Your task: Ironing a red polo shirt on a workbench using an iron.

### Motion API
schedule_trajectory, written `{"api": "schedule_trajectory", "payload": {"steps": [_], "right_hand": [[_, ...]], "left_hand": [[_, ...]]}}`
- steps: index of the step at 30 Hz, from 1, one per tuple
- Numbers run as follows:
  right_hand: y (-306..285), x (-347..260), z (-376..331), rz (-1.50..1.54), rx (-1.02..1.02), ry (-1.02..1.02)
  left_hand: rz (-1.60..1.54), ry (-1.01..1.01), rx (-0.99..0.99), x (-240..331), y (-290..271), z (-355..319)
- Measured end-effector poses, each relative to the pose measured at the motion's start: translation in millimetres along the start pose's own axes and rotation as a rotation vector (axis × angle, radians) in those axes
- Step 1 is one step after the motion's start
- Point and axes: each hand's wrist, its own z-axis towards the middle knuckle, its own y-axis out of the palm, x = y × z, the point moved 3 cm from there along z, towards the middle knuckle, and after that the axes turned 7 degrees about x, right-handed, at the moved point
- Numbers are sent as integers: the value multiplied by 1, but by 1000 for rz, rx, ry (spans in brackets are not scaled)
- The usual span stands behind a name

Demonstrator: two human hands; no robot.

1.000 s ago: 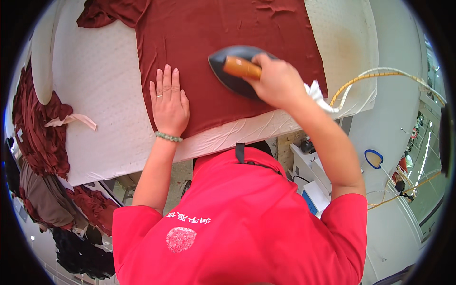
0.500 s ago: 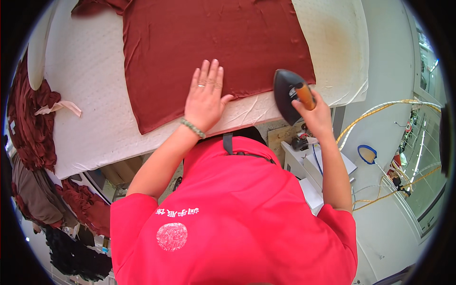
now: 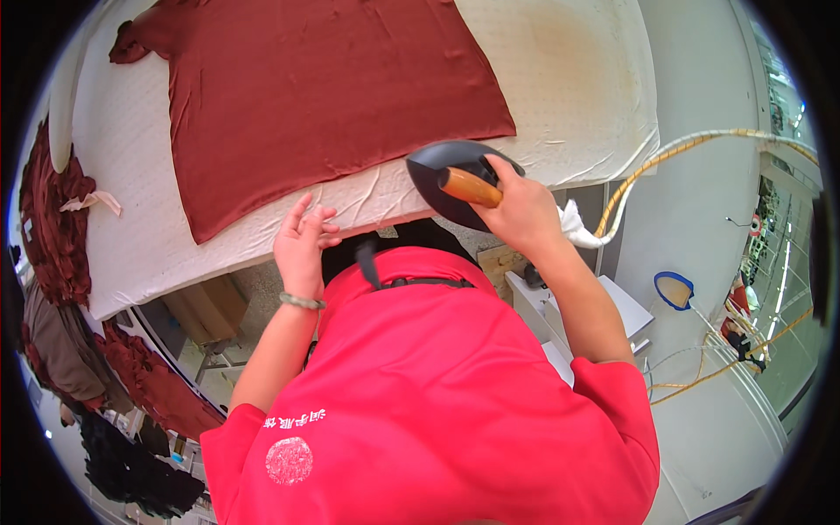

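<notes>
A dark red garment [image 3: 324,96] lies spread on the white padded ironing table [image 3: 577,96], a few wrinkles showing in it. My right hand [image 3: 525,210] is wrapped round the wooden handle of a black iron [image 3: 435,166], which is turned sideways at the table's near edge, beside the garment's lower right hem. Below the hem at the left, my left hand [image 3: 303,245] hovers near the table edge. Its fingers are loosely bent and apart, holding nothing.
A white and yellow wrapped hose [image 3: 639,179] runs from the iron to the right. Dark red clothes [image 3: 57,219] are heaped at the table's left end, with more garments [image 3: 153,376] hanging below. A white cabinet [image 3: 604,306] stands under the table at the right.
My left hand has come off the garment and moved down and left toward the edge. The iron has swung left and turned in my right hand. The garment appears further left in view.
</notes>
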Motion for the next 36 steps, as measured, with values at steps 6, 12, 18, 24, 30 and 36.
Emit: {"api": "schedule_trajectory", "payload": {"steps": [6, 12, 18, 24, 30, 36], "right_hand": [[-14, 33, 28, 34, 103, -6], [-24, 86, 38, 40, 97, 41], [-8, 48, 46, 0, -1, -69], [10, -27, 57, -125, -121, -261], [20, -64, 58, -158, -171, -384], [24, -80, 59, -182, -205, -392]], "left_hand": [[-425, -449, 278, 18, 59, 11], [-392, -348, 369, 1, 79, 27], [-416, -244, 437, 0, 79, 25], [-397, -238, 461, 0, 79, 24], [-431, -249, 506, 2, 81, 20], [-411, -240, 467, 5, 84, 22]]}}
